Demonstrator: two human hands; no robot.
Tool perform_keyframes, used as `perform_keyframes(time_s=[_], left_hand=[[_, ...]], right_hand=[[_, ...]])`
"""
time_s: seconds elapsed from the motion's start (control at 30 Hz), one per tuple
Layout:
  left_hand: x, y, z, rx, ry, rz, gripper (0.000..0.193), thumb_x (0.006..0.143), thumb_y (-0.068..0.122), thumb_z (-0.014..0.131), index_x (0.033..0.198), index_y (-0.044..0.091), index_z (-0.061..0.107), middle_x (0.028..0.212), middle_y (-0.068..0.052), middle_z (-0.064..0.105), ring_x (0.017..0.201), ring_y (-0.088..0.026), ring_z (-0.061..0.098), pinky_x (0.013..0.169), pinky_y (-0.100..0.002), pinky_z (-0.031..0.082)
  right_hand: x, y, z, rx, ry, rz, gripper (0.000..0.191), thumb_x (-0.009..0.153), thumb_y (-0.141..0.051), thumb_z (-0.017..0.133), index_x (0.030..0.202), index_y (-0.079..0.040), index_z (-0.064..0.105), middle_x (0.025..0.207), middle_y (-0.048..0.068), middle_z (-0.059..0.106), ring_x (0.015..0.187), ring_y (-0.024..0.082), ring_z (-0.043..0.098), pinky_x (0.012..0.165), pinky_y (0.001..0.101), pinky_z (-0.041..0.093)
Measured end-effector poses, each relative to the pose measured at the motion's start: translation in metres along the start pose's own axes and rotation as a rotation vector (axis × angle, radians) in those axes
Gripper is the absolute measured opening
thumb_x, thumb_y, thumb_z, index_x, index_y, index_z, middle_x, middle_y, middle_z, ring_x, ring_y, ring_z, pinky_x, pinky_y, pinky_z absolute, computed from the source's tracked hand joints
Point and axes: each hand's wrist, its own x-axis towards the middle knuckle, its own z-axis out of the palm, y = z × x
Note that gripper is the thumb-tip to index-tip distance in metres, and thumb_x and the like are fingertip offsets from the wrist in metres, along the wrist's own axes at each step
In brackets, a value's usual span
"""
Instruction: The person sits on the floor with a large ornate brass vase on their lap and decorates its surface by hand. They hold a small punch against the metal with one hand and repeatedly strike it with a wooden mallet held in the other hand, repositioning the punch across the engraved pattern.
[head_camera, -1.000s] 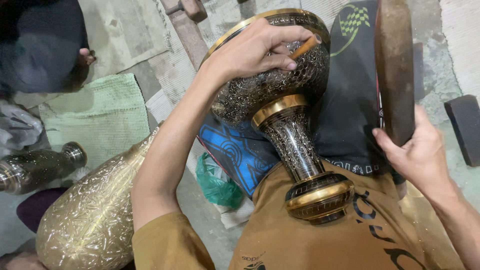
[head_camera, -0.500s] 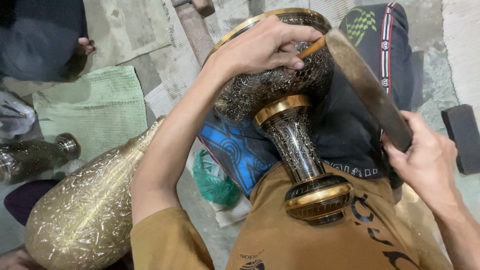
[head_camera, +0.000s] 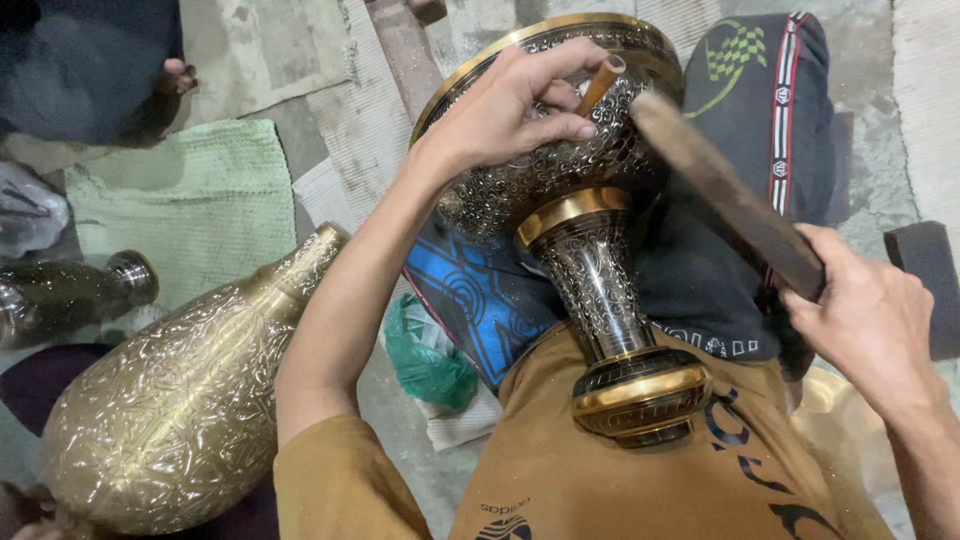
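An engraved brass vase (head_camera: 590, 260) lies across my lap, its foot against my brown shirt and its wide bowl pointing away. My left hand (head_camera: 505, 110) rests on the bowl and pinches a small wooden-handled chisel (head_camera: 600, 85) against the patterned surface. My right hand (head_camera: 870, 320) grips a flat wooden mallet (head_camera: 720, 195), whose blurred head is close beside the chisel's top.
A large engraved brass vase (head_camera: 170, 410) lies at my left. A smaller dark vase (head_camera: 70, 290) lies further left on a green cloth (head_camera: 200, 200). Another person's foot (head_camera: 175, 80) shows at top left. A dark block (head_camera: 925, 280) sits at right.
The mallet has swung down from upright at the right toward the chisel. My left hand keeps the chisel on the bowl.
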Motion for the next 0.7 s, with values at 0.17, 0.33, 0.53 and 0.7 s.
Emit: perform_keyframes(time_s=[0.17,0.33,0.53,0.7], left_hand=[[0.002,-0.006,0.003,-0.028,0.018,0.085,0.056,0.098,0.009,0.086,0.145,0.010,0.054,0.078,-0.007,0.070,0.070,-0.014,0.066,0.069,-0.031,0.054],[0.006,-0.010,0.004,-0.064,0.008,0.075,0.054,0.097,0.010,0.086,0.143,0.008,0.057,0.086,-0.008,0.075,0.081,-0.014,0.078,0.072,-0.029,0.061],[0.004,-0.005,0.002,0.014,-0.013,0.126,0.052,0.097,0.013,0.088,0.140,0.006,0.059,0.098,-0.012,0.076,0.087,-0.021,0.079,0.077,-0.031,0.063],[0.004,0.000,0.001,-0.029,-0.002,0.188,0.052,0.097,0.012,0.086,0.140,0.005,0.059,0.117,-0.013,0.076,0.101,-0.024,0.080,0.086,-0.030,0.066]], right_hand=[[0.013,-0.018,-0.012,-0.064,0.045,-0.124,0.055,0.082,-0.021,0.076,0.135,-0.013,0.063,0.083,0.021,0.071,0.077,0.042,0.069,0.070,0.0487,0.054],[0.017,-0.019,-0.033,-0.206,-0.096,-0.032,0.057,0.083,-0.014,0.079,0.138,-0.014,0.064,0.081,0.020,0.073,0.076,0.038,0.072,0.067,0.0445,0.055],[0.017,0.014,-0.013,0.626,0.152,-0.111,0.044,0.095,0.000,0.076,0.132,0.003,0.052,0.101,0.008,0.064,0.089,0.017,0.065,0.080,0.0293,0.053],[0.023,0.032,-0.001,0.599,0.214,-0.170,0.028,0.102,0.001,0.070,0.125,0.004,0.054,0.100,0.011,0.065,0.090,0.019,0.066,0.084,0.0274,0.054]])
